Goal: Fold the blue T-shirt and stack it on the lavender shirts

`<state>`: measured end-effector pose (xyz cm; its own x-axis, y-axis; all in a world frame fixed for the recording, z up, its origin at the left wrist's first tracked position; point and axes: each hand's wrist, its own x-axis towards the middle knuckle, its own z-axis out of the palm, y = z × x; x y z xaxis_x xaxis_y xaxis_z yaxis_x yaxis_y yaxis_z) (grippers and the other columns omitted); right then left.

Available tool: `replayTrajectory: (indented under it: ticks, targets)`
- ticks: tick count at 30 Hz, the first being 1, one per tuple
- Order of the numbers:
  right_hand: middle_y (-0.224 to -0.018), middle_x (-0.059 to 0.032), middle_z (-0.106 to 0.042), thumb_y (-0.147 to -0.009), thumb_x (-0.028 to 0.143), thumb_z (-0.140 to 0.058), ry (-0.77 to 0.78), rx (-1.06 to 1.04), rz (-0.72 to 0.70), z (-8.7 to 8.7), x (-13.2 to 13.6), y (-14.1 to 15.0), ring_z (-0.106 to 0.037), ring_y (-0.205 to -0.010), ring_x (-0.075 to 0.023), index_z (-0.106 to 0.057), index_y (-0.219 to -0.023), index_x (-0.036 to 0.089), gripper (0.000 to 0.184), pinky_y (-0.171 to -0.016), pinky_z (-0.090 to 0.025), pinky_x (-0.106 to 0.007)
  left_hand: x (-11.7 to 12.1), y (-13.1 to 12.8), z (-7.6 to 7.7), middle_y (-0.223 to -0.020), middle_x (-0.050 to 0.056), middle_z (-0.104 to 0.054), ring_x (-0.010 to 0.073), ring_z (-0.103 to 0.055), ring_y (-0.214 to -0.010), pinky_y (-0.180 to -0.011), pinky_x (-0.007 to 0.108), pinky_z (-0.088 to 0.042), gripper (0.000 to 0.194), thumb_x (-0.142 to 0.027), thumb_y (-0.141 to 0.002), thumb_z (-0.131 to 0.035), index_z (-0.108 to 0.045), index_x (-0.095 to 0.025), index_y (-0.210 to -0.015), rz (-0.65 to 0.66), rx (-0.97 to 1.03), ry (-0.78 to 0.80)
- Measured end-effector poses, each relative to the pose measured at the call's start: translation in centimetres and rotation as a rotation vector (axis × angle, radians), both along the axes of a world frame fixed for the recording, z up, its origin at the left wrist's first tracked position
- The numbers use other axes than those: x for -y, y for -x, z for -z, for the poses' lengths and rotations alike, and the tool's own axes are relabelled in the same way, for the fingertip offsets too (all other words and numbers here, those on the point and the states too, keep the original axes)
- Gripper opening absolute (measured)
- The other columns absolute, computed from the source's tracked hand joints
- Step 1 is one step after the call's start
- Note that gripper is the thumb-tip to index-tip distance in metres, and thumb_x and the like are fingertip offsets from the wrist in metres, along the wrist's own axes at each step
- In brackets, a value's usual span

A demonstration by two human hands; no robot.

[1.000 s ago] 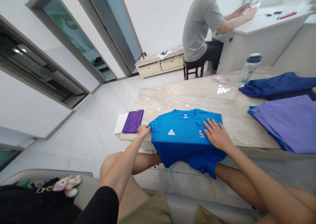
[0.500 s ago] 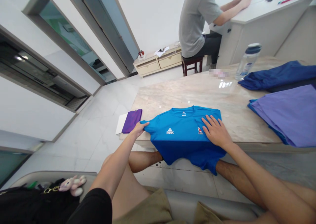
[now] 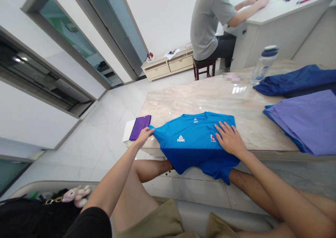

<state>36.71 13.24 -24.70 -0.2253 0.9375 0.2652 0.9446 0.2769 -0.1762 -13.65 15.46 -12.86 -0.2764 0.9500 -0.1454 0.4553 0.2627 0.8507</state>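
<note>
Straightening a sleeve [image 3: 158,132] of the blue shirt [image 3: 194,134] appears to be the present step. The shirt lies front side up at the near edge of the table [image 3: 181,98], its collar on the top and its lower part hanging down over the edge. The left hand [image 3: 146,135] is closed in a pinch, thumb against fingers, on the end of this sleeve, near the folded purple cloth [image 3: 140,127]. The right hand [image 3: 231,138] is open and rests palm down on the other side of the chest, fingers a little spread, gripping nothing. Beside its fingers there is a folded edge, perhaps the other sleeve laid inward, but the hand covers too much for me to tell.

In my judgement, the next move calls for the right palm to press lightly, so that the body does not slide, while the left hand guides the sleeve without making new wrinkles.
</note>
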Motion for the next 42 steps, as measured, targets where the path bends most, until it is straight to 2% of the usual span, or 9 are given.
replayTrajectory:
  ticks: [9, 15, 20, 24, 28, 31, 35, 39, 42]
  targets:
    - [-0.178, -0.0114, -0.043, -0.113, 0.043, -0.034, 0.005, -0.017, 0.008, -0.6, 0.2, 0.1, -0.037, -0.167, -0.0341, -0.054, -0.169, 0.022, 0.063, -0.135, -0.029, -0.060, -0.3, -3.1, -0.2, -0.070, -0.003, -0.056, 0.0206, -0.060, -0.077, -0.080, 0.031, -0.045, 0.024, -0.031, -0.088, -0.072, -0.049, -0.027, -0.081, -0.080, -0.314, -0.129]
    - [-0.178, -0.0117, -0.043, -0.114, 0.044, -0.033, 0.025, -0.032, 0.023, -1.2, 0.3, 0.4, -0.037, -0.167, -0.0336, -0.055, -0.167, 0.021, 0.062, -0.135, -0.028, -0.060, -0.5, -5.2, -0.7, -0.055, -0.005, -0.053, 0.0251, -0.062, -0.065, -0.076, 0.034, -0.041, 0.017, -0.031, -0.092, -0.071, -0.055, -0.028, -0.087, -0.041, -0.440, -0.096]
    - [-0.179, -0.0118, -0.041, -0.114, 0.043, -0.033, 0.049, -0.050, 0.018, -1.5, 0.4, 0.4, -0.035, -0.168, -0.0340, -0.055, -0.168, 0.019, 0.063, -0.137, -0.027, -0.060, -0.4, -11.4, 1.9, -0.066, -0.003, -0.065, 0.0215, -0.064, -0.061, -0.070, 0.032, -0.045, 0.017, -0.039, -0.100, -0.069, -0.065, -0.025, -0.108, 0.209, -0.310, -0.120]
    - [-0.180, -0.0127, -0.039, -0.114, 0.043, -0.033, 0.069, -0.043, 0.009, -1.3, 0.6, 0.4, -0.033, -0.168, -0.0352, -0.053, -0.169, 0.018, 0.063, -0.137, -0.026, -0.061, 0.0, -14.4, 4.6, -0.103, 0.010, -0.079, 0.0240, -0.075, -0.080, -0.079, 0.036, -0.056, 0.033, -0.043, -0.109, -0.056, -0.066, -0.021, -0.131, 0.481, -0.246, -0.142]
    - [-0.178, -0.0129, -0.043, -0.114, 0.043, -0.034, 0.090, -0.063, -0.027, -1.3, -0.2, -0.5, -0.037, -0.165, -0.0372, -0.057, -0.166, 0.020, 0.061, -0.134, -0.032, -0.064, -0.7, -12.4, 5.3, -0.129, 0.014, -0.073, 0.0299, -0.070, -0.124, -0.113, 0.046, -0.054, 0.025, -0.030, -0.108, -0.052, -0.067, -0.021, -0.126, 0.543, -0.397, -0.274]
    - [-0.163, -0.0166, -0.060, -0.112, 0.034, -0.038, 0.110, -0.108, -0.077, -2.4, -2.3, -2.3, -0.055, -0.149, -0.0374, -0.068, -0.153, 0.018, 0.053, -0.127, -0.045, -0.057, -2.6, -9.7, 5.0, -0.132, 0.013, -0.069, 0.0303, -0.064, -0.133, -0.123, 0.050, -0.048, 0.023, -0.022, -0.101, -0.057, -0.066, -0.022, -0.123, 0.576, -0.439, -0.263]
    - [-0.148, -0.0206, -0.064, -0.105, 0.028, -0.057, 0.180, -0.074, -0.098, -4.8, -7.2, -5.2, -0.059, -0.136, -0.0387, -0.070, -0.146, 0.015, 0.045, -0.121, -0.049, -0.052, -6.9, -7.3, 4.9, -0.127, 0.014, -0.066, 0.0345, -0.064, -0.129, -0.120, 0.054, -0.049, 0.032, -0.028, -0.090, -0.074, -0.062, -0.020, -0.118, 0.584, -0.556, -0.173]
    - [-0.144, -0.0219, -0.065, -0.085, 0.037, -0.088, 0.433, -0.024, -0.076, -6.7, -11.8, -7.0, -0.059, -0.137, -0.0410, -0.066, -0.146, 0.014, 0.069, -0.118, -0.050, -0.050, -10.9, -6.9, 4.8, -0.119, 0.013, -0.068, 0.0360, -0.068, -0.117, -0.105, 0.049, -0.056, 0.058, -0.043, -0.071, -0.092, -0.059, -0.020, -0.114, 0.594, -0.580, -0.027]
    - [-0.127, -0.0151, -0.073, -0.077, 0.038, -0.093, 0.642, -0.053, -0.083, -7.4, -13.5, -7.2, -0.069, -0.118, -0.0347, -0.066, -0.140, 0.017, 0.072, -0.100, -0.055, -0.040, -12.6, -7.2, 4.5, -0.115, 0.011, -0.074, 0.0340, -0.071, -0.109, -0.094, 0.041, -0.056, 0.057, -0.049, -0.069, -0.091, -0.063, -0.022, -0.110, 0.723, -0.597, 0.130]
